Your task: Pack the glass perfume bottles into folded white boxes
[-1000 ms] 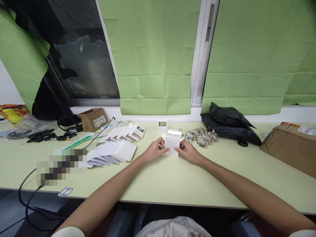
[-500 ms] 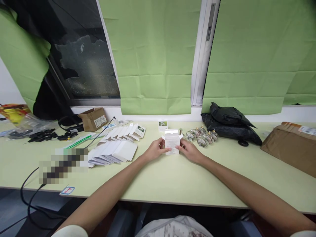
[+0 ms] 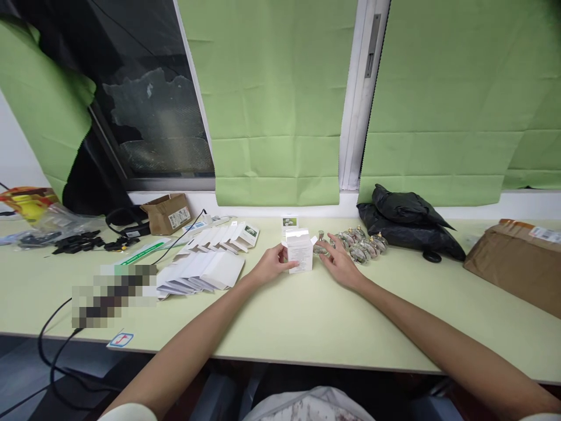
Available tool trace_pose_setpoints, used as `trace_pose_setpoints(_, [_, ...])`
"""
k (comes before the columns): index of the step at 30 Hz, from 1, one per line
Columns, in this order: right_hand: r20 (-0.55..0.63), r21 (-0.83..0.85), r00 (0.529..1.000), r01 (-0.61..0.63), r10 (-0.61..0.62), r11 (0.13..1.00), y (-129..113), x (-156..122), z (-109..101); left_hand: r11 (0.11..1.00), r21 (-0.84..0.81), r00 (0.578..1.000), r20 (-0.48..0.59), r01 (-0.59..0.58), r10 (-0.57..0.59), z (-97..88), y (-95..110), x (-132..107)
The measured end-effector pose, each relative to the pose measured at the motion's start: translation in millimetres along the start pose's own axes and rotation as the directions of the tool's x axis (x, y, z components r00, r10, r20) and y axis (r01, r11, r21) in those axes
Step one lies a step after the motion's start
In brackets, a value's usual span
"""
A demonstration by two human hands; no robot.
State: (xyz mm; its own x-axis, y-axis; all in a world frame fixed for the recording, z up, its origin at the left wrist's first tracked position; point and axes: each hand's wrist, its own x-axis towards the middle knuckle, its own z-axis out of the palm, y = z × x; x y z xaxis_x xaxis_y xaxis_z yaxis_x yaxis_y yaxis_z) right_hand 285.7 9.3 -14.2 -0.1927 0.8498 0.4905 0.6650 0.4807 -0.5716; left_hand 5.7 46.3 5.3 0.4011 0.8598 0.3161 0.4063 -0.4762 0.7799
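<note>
A small white carton (image 3: 300,256) with printed text stands upright on the table, its top flaps raised. My left hand (image 3: 274,265) grips it from the left, thumb across the front. Just right of the carton, my right hand (image 3: 340,264) is apart from it with fingers spread, beside a glass bottle (image 3: 321,241) with a metallic neck. Whether those fingers touch the bottle I cannot tell. Several similar glass bottles (image 3: 360,252) with gold-coloured tops are grouped beyond the right hand. Behind the carton stands another white box (image 3: 290,223) with a green picture.
Several flat white cartons (image 3: 204,269) lie in overlapping rows on the left, near a brown cardboard box (image 3: 166,213) and black cables (image 3: 56,354). Black plastic bags (image 3: 407,219) and a larger brown parcel (image 3: 517,266) occupy the right side. Green curtains (image 3: 276,105) hang behind.
My right hand has let go of the carton and moved slightly right, its fingers now spread towards the bottles. The carton has shifted a little left and turned, still in my left hand.
</note>
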Motion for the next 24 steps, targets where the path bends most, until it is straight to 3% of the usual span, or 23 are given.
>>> trace_pose_setpoints(3, [0.062, -0.012, 0.998, 0.024, -0.023, 1.000, 5, 2, 2, 1.000, -0.004, 1.000, -0.007, -0.005, 0.005, -0.8, 0, 0])
trace_pose_setpoints(8, [0.063, -0.023, 0.998, 0.004, -0.002, 1.000, 9, 2, 3, 1.000, -0.017, 1.000, 0.006, 0.002, -0.002, -1.3, 2, 0])
trace_pose_setpoints(16, [-0.045, -0.066, 0.999, -0.021, 0.018, 0.998, 9, 1, 5, 0.999, -0.044, 1.000, 0.019, 0.013, -0.012, -0.9, 0, 1])
trace_pose_setpoints(24, [-0.089, 0.034, 0.992, -0.091, 0.094, 0.995, 13, 4, 7, 0.999, -0.044, 1.000, 0.024, 0.010, -0.009, -1.1, -3, 2])
